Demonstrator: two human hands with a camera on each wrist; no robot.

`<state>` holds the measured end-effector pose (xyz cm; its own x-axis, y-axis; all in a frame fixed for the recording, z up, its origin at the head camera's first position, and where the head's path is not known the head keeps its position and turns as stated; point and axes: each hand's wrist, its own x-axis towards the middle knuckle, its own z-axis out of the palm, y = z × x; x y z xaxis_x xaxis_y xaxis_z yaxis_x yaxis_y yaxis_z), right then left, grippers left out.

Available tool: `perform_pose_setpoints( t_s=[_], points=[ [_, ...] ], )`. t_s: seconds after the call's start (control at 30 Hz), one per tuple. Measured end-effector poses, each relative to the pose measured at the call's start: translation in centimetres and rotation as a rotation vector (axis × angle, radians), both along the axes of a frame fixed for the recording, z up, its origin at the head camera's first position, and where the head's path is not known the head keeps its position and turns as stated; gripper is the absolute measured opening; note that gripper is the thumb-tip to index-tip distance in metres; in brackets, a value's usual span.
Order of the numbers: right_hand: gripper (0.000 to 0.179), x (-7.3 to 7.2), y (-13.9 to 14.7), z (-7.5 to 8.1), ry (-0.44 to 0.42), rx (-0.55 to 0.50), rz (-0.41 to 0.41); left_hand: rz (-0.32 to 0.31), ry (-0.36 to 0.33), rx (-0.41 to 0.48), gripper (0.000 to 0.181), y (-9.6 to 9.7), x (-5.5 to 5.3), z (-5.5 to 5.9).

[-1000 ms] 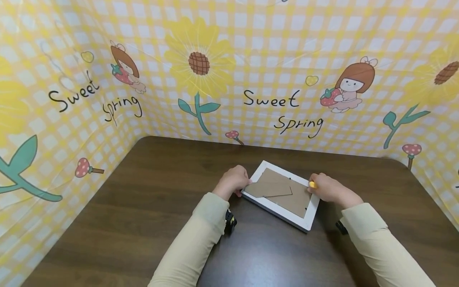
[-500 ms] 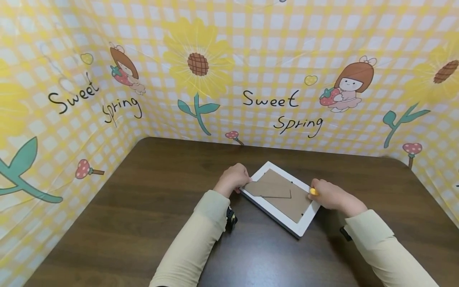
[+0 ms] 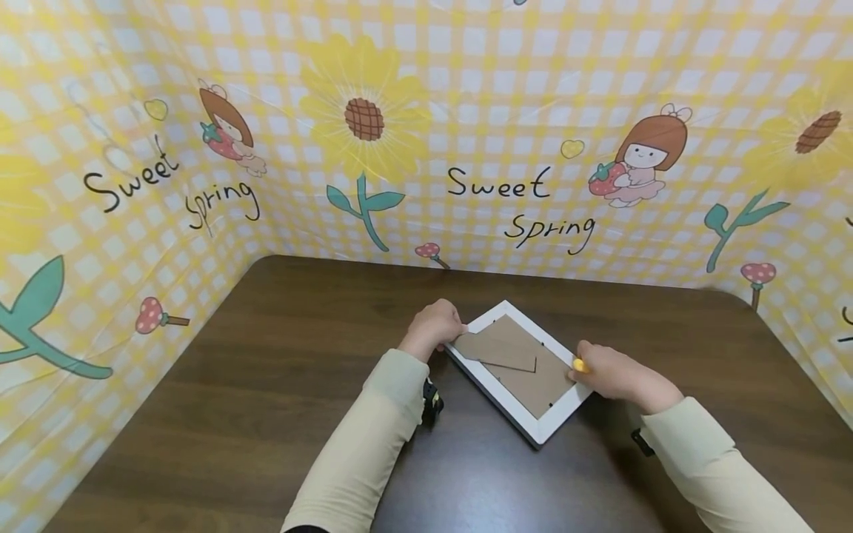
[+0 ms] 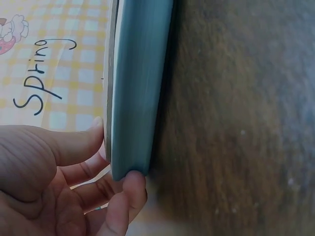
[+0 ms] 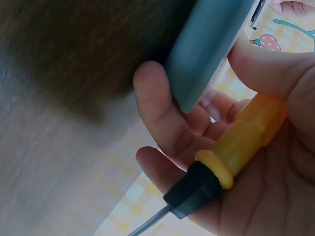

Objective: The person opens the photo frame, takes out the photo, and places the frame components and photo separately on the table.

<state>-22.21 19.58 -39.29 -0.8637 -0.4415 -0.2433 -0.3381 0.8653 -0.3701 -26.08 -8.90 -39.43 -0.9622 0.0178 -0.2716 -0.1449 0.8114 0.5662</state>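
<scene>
A white picture frame point(image 3: 529, 327) lies face down, its brown backing board point(image 3: 543, 389) and stand flap point(image 3: 496, 352) uppermost. At its left corner my left hand point(image 3: 433, 328) pinches it. The left wrist view shows the thumb against the back and the fingers around the frame's edge point(image 4: 138, 88). My right hand point(image 3: 609, 374) grips the right corner between thumb and fingers. That same hand also holds a screwdriver point(image 5: 246, 137), lying across the palm; it has a yellow handle, a black collar and a metal shaft. The frame's front is hidden.
The dark wooden table point(image 3: 266, 414) extends around the frame. Yellow checked cloth point(image 3: 520, 133) with flower prints hangs along the table's back and left sides. Small black devices point(image 3: 432, 403) sit at both wrists.
Both hands have turned the frame clockwise on the table. Its near corner has swung left and toward me, while the right hand has come slightly nearer. Both hands keep their hold.
</scene>
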Motion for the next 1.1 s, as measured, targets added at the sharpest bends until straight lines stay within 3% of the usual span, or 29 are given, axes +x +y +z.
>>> perform_pose_setpoints(
  t_s=[0.5,0.63,0.83,0.97,1.1],
  points=[
    [0.031,2.3,-0.7,-0.1,0.02,-0.031,0.005,0.01,0.014,0.0,0.027,0.4,-0.7,0.0],
    [0.032,2.3,-0.7,-0.2,-0.014,-0.042,-0.011,0.002,0.018,0.003,0.027,0.4,-0.8,0.0],
    [0.029,0.7,-0.2,0.9,-0.16,-0.112,-0.01,0.024,0.014,0.023,0.026,-0.4,-0.4,0.6],
    [0.027,-1.0,0.3,2.0,-0.084,-0.098,0.043,0.06,-0.014,0.05,0.029,-1.3,0.7,1.0],
    [0.028,-2.9,-0.4,2.8,-0.053,-0.109,0.062,0.059,-0.074,0.148,0.029,-2.3,2.8,0.6]
  ],
)
